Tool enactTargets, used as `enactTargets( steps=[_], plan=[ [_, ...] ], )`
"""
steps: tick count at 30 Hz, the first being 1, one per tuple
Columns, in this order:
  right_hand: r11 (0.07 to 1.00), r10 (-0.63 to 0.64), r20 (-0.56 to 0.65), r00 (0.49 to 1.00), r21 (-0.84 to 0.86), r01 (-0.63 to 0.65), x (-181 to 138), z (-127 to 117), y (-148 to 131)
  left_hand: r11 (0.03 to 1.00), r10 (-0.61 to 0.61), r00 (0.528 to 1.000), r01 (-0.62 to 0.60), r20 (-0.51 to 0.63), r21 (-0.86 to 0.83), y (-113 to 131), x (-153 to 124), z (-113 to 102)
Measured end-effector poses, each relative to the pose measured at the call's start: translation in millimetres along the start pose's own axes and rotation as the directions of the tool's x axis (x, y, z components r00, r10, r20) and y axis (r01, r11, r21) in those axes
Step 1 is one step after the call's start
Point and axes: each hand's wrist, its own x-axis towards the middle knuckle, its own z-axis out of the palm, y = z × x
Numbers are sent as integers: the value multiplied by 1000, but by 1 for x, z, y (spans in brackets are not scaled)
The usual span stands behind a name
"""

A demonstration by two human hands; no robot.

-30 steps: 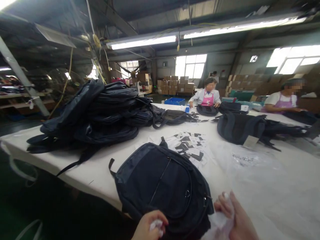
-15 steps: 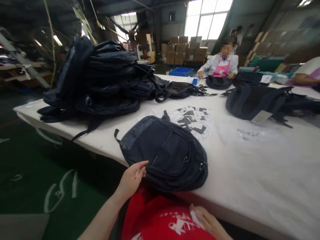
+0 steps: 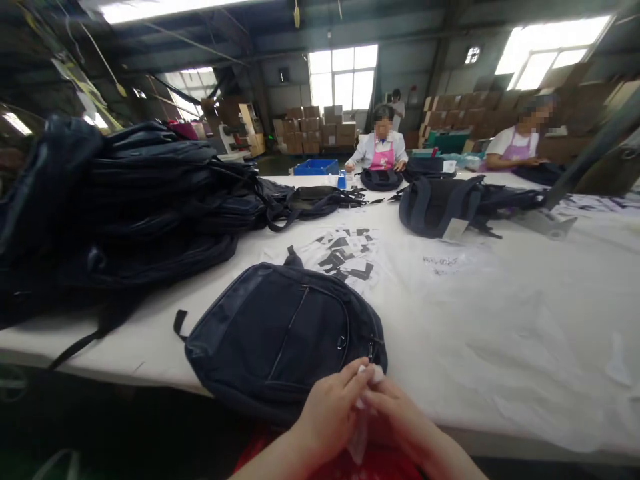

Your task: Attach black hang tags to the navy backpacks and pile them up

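Note:
A dark navy backpack [image 3: 300, 327] lies flat on the white table [image 3: 450, 360], its front pocket zipper and a small metal ring facing up. Both hands meet at the lower right end of the backpack. My left hand [image 3: 333, 403] is closed, pinching a crumpled, thin white piece [image 3: 361, 433] that looks like tissue or film. From the other side my right hand [image 3: 395, 403] grips the same white piece, fingertips close to the left ones. Part of that piece hangs down between the palms. Fingers partly hide the backpack's zipper end.
A tall heap of dark backpacks [image 3: 150, 193] fills the left side. Black and white tags [image 3: 345, 253] lie scattered beyond the near backpack. Another backpack [image 3: 435, 207] stands farther right. Across the table sit two people in pink and purple aprons, near a blue bin [image 3: 316, 167].
My left hand has left the backpack's edge and moved right to meet my right hand, which has risen with the white piece. The view has turned to the right.

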Motion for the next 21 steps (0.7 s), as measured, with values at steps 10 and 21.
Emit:
enactTargets(
  steps=[10,21],
  plan=[
    [717,-350,-394,850,-696,-27,83,-56,0,937,-299,896,341,-329,79,-33,6,-36],
    [54,-316,-39,948,-998,-23,185,-32,-69,822,-506,850,526,-144,217,-100,11,-15]
  ],
)
